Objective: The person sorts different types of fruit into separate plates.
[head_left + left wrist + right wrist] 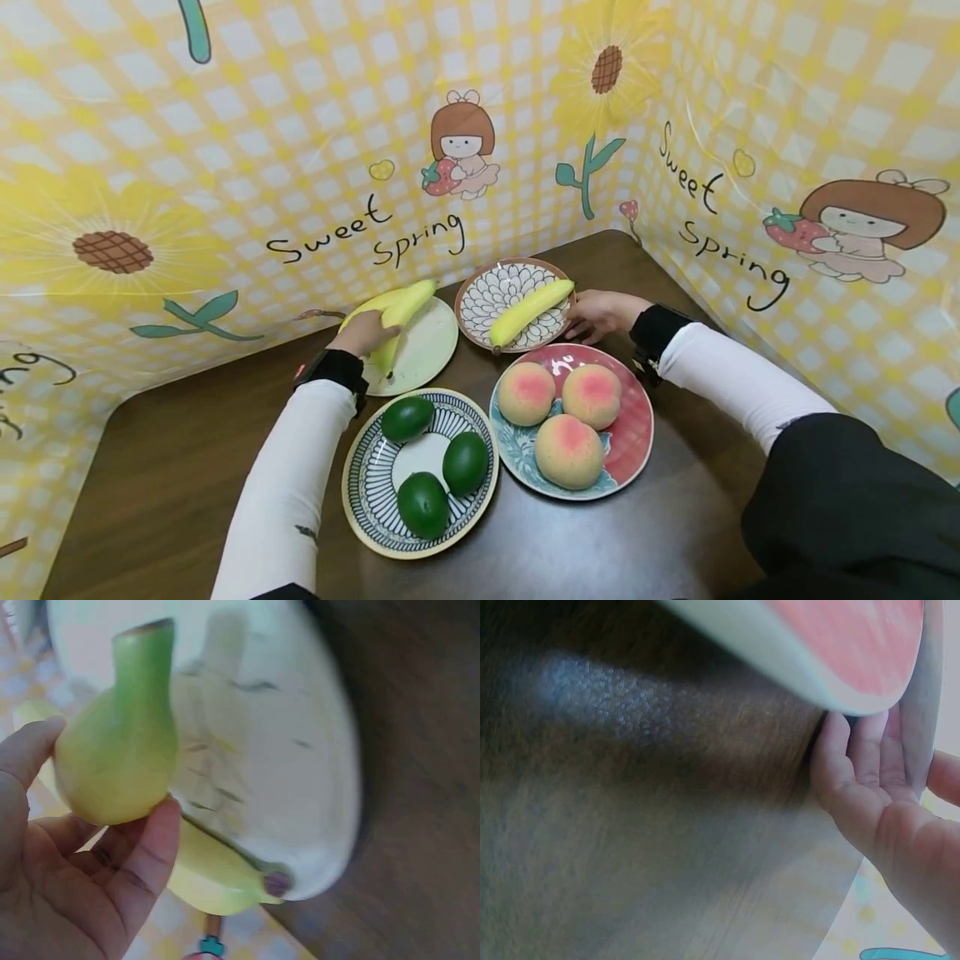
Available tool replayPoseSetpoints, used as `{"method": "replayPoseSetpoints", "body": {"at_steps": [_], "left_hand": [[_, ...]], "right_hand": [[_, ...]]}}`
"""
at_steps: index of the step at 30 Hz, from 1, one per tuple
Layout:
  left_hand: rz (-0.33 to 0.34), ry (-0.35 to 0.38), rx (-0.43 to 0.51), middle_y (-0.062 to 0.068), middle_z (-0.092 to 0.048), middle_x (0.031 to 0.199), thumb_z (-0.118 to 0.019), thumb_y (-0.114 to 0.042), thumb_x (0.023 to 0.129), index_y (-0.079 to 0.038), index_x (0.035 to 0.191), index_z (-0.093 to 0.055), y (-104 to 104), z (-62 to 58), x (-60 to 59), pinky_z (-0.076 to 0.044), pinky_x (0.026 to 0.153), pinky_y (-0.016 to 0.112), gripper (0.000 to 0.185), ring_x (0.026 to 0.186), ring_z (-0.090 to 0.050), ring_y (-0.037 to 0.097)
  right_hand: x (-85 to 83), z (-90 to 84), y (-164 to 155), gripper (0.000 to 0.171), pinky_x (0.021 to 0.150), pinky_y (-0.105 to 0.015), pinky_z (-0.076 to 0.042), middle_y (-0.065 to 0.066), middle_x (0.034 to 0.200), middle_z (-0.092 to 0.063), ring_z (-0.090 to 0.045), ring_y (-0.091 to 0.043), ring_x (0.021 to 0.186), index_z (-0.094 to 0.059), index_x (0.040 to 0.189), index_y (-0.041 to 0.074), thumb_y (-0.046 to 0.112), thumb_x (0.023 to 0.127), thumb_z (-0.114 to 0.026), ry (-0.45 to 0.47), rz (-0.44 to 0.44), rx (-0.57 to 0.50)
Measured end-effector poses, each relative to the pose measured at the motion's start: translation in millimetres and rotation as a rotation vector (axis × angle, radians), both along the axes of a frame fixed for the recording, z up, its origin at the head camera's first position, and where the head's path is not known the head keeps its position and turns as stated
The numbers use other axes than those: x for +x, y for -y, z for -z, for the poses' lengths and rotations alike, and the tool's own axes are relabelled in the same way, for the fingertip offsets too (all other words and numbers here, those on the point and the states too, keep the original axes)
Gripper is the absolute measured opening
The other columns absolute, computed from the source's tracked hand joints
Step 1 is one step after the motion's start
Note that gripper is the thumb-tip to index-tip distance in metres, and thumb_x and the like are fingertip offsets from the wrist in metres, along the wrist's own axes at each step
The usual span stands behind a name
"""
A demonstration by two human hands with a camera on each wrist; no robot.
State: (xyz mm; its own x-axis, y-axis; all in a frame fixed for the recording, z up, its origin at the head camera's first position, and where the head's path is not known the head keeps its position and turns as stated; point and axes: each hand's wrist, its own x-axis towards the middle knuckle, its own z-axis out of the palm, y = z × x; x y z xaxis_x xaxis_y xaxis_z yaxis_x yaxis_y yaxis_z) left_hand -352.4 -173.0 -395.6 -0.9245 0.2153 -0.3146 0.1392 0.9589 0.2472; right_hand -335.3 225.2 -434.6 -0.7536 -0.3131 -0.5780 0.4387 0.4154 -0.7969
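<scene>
My left hand (365, 332) grips a yellow banana (397, 321) by its green end (124, 750) over a pale green plate (431, 346). In the left wrist view my thumb and fingers (82, 885) curl round it. A second banana (217, 874) lies along that plate's far rim. My right hand (600, 315) lies with fairly straight fingers (870, 780) against the right rim of a brown-edged patterned plate (487, 292). That plate holds one banana (528, 311).
A red and blue plate (633, 417) with three peaches (568, 450) sits near my right wrist. A striped plate (367, 492) with three dark green fruits (465, 462) sits beside it. Yellow checked backdrop panels (300, 167) wall the brown table (165, 467) at back and sides.
</scene>
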Motion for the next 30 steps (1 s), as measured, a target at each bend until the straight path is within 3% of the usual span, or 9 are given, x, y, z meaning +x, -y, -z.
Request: {"method": "replayPoseSetpoints", "body": {"at_steps": [5, 7, 9, 12, 15, 19, 24, 30], "left_hand": [[0.024, -0.042, 0.128, 0.018, -0.059, 0.095, -0.053, -0.030, 0.106, 0.008, 0.130, -0.054, -22, -10.1, -8.9, -0.047, 0.072, 0.034, 0.046, 0.079, -0.057, 0.025], [0.035, -0.047, 0.165, 0.013, -0.056, 0.091, -0.054, -0.029, 0.105, 0.006, 0.127, -0.055, -31, -10.2, -12.8, -0.046, 0.071, 0.031, 0.041, 0.076, -0.055, 0.021], [0.050, -0.048, 0.193, 0.015, -0.059, 0.096, -0.054, -0.027, 0.105, 0.006, 0.133, -0.054, -42, -10.7, -15.1, -0.048, 0.073, 0.033, 0.043, 0.078, -0.057, 0.022], [0.080, -0.059, 0.208, 0.023, -0.063, 0.114, -0.053, -0.025, 0.106, 0.006, 0.142, -0.048, -60, -10.9, -17.8, -0.051, 0.087, 0.041, 0.048, 0.093, -0.061, 0.029], [0.125, -0.087, 0.198, 0.028, -0.061, 0.130, -0.053, -0.023, 0.106, 0.007, 0.146, -0.045, -80, -13.1, -19.7, -0.047, 0.102, 0.048, 0.051, 0.112, -0.060, 0.037], [0.162, -0.124, 0.145, 0.028, -0.059, 0.139, -0.053, -0.024, 0.106, 0.007, 0.148, -0.044, -108, -12.7, -20.6, -0.044, 0.110, 0.050, 0.053, 0.125, -0.058, 0.040], [0.168, -0.141, 0.122, 0.026, -0.057, 0.144, -0.055, -0.025, 0.106, 0.004, 0.152, -0.042, -136, -5.8, -17.0, -0.044, 0.115, 0.048, 0.055, 0.132, -0.057, 0.040], [0.118, -0.122, 0.099, 0.020, -0.052, 0.154, -0.055, -0.030, 0.107, -0.001, 0.156, -0.037, -154, 3.8, -13.2, -0.040, 0.120, 0.045, 0.060, 0.142, -0.050, 0.035]], "right_hand": [[-2.3, 0.0, -3, 0.030, 0.091, -0.042, -0.052, -0.003, 0.097, -0.064, -0.064, -0.013, 0.090, -0.043, 0.134, -0.002, 0.017, 0.111, -0.038, -0.011, 0.008, 0.025], [-5.1, 4.5, -6, 0.031, 0.090, -0.042, -0.052, -0.005, 0.100, -0.064, -0.065, -0.014, 0.091, -0.044, 0.134, -0.001, 0.018, 0.110, -0.040, -0.014, -0.003, 0.015], [-13.2, 15.2, -12, 0.030, 0.088, -0.042, -0.053, -0.007, 0.101, -0.066, -0.066, -0.016, 0.092, -0.048, 0.131, 0.001, 0.021, 0.109, -0.045, -0.012, -0.031, -0.026], [-16.1, 17.4, -15, 0.031, 0.088, -0.042, -0.053, -0.008, 0.102, -0.066, -0.066, -0.017, 0.092, -0.049, 0.131, 0.002, 0.023, 0.109, -0.047, -0.012, -0.037, -0.045], [-13.8, 11.2, -14, 0.034, 0.089, -0.042, -0.053, -0.005, 0.100, -0.066, -0.066, -0.016, 0.092, -0.046, 0.136, 0.001, 0.022, 0.110, -0.045, -0.021, -0.025, -0.024], [-3.0, -3.7, -9, 0.037, 0.087, -0.039, -0.052, 0.000, 0.093, -0.065, -0.064, -0.012, 0.088, -0.038, 0.142, -0.003, 0.017, 0.111, -0.037, -0.029, -0.004, 0.014], [1.0, -3.7, -6, 0.035, 0.082, -0.037, -0.052, 0.001, 0.090, -0.065, -0.064, -0.011, 0.085, -0.039, 0.140, -0.003, 0.017, 0.111, -0.038, -0.007, -0.003, -0.017], [0.1, 2.3, -1, 0.034, 0.081, -0.035, -0.051, 0.000, 0.091, -0.065, -0.064, -0.010, 0.083, -0.040, 0.138, -0.003, 0.016, 0.111, -0.038, -0.023, -0.005, -0.012]]}}
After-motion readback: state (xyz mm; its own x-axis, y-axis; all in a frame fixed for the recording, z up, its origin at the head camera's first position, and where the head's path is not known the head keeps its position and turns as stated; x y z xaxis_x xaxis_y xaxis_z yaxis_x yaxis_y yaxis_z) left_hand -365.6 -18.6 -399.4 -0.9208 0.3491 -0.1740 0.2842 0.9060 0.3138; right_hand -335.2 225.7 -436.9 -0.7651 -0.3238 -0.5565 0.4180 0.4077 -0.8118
